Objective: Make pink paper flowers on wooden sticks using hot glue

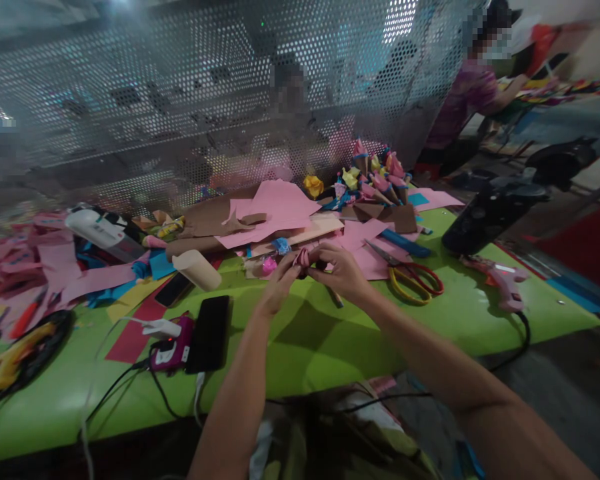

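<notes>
Both my hands meet over the green table (310,340) and pinch a small pink paper piece (303,257) between them. My left hand (279,285) grips it from the left with fingers closed. My right hand (339,268) curls round it from the right. Just behind the hands lie pink paper sheets (280,203) and brown card (205,217). Yellow-handled scissors (413,277) rest to the right of my right hand.
A pink glue gun (503,280) lies at the right edge, a black phone (210,333) and a pink charger (170,350) at front left. Finished paper flowers (375,177) stand at the back. A perforated metal screen (205,93) walls the far side. Another person (470,93) works at back right.
</notes>
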`<state>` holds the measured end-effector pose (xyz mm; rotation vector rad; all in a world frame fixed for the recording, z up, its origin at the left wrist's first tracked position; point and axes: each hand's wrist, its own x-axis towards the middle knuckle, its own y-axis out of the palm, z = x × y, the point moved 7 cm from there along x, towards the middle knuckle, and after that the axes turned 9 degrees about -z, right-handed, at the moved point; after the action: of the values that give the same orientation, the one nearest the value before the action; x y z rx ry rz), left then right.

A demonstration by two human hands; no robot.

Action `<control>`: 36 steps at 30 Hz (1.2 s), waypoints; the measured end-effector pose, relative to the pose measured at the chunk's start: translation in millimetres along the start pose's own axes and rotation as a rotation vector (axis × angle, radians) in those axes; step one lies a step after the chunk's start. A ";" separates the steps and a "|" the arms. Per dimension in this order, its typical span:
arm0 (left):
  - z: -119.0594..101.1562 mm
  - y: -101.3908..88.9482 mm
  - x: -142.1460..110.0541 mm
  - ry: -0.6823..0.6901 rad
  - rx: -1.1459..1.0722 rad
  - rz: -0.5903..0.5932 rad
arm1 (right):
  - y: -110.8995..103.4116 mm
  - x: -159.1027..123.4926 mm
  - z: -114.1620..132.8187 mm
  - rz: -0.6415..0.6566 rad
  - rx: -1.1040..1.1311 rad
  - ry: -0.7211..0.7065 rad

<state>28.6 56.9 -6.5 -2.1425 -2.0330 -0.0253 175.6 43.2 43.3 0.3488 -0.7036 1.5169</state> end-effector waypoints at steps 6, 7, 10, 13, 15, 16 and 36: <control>1.8 -3.8 -1.3 -0.061 0.002 -0.040 | 0.6 0.0 0.9 0.004 -0.006 -0.035; 1.1 -3.2 -1.5 -0.059 -0.002 -0.033 | 0.7 -0.1 1.0 0.004 -0.001 -0.041; 0.4 -2.0 -1.1 -0.043 -0.014 -0.022 | 0.9 -0.2 1.1 0.003 0.007 -0.050; 3.3 -2.2 0.0 -0.042 -0.018 -0.021 | 0.9 0.0 1.5 0.001 -0.003 -0.063; 5.7 -3.3 0.7 -0.050 -0.012 -0.030 | 1.0 0.1 2.3 0.004 -0.012 -0.077; 6.2 -3.9 1.0 -0.052 -0.007 -0.036 | 1.1 0.1 2.6 0.007 -0.016 -0.082; 9.6 4.8 1.9 -0.087 -0.199 0.138 | 1.1 0.0 12.9 0.098 -0.065 -0.244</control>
<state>32.4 60.0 -16.2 -2.4400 -1.9990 -0.1225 171.9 35.2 52.8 0.4611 -0.9721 1.5553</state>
